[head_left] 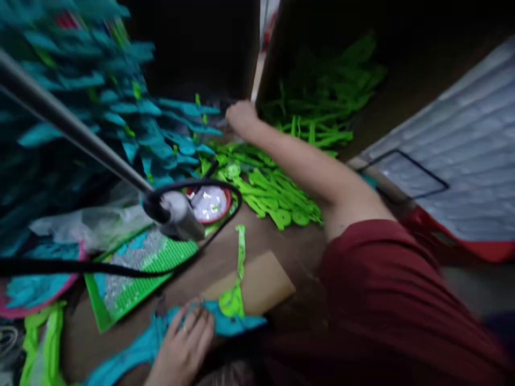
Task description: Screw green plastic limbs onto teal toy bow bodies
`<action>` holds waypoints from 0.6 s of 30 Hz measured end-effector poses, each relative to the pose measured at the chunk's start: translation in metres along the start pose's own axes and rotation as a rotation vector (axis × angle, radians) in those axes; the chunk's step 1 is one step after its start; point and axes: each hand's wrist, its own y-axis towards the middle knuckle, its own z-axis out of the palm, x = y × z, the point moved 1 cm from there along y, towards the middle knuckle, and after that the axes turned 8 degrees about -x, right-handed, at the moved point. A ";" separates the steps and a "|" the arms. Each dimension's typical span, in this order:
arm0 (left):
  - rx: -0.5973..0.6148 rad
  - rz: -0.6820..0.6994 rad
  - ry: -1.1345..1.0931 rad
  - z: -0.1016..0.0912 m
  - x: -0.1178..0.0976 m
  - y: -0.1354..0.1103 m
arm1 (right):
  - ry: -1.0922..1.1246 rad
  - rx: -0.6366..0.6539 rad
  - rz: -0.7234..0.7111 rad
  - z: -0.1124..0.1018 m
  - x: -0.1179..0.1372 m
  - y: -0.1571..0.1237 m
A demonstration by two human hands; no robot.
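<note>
Curled fingers (195, 317) of the left hand (181, 343) lie over a flat, soft-looking teal strip (134, 351) just nearer than the ribbed green tray (171, 254), hiding its middle, and I cannot tell whether they pinch it. Right of the tray, a round-ended lime strip (231, 304) overlaps a plain brown board (269, 281), while beyond the tray a black cord (80, 267) crosses a red-rimmed bowl (229, 205) of white glints. Farther off, past a tangled lime heap (277, 198), the right hand (241, 118) is bunched, too blurred to tell whether it grips anything.
</note>
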 end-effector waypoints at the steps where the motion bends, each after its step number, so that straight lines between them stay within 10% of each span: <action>1: 0.032 -0.009 0.020 -0.006 -0.007 -0.001 | -0.083 -0.002 0.031 -0.013 -0.007 -0.015; 6: -0.004 0.000 0.060 -0.027 -0.023 0.012 | -0.046 0.011 0.038 -0.071 -0.038 -0.178; 11: 0.018 -0.142 -0.092 -0.011 -0.040 0.022 | 0.392 0.070 0.257 -0.047 -0.057 -0.364; 18: 0.051 -0.324 -0.353 0.027 -0.045 0.026 | 1.047 0.254 0.850 -0.003 -0.024 -0.407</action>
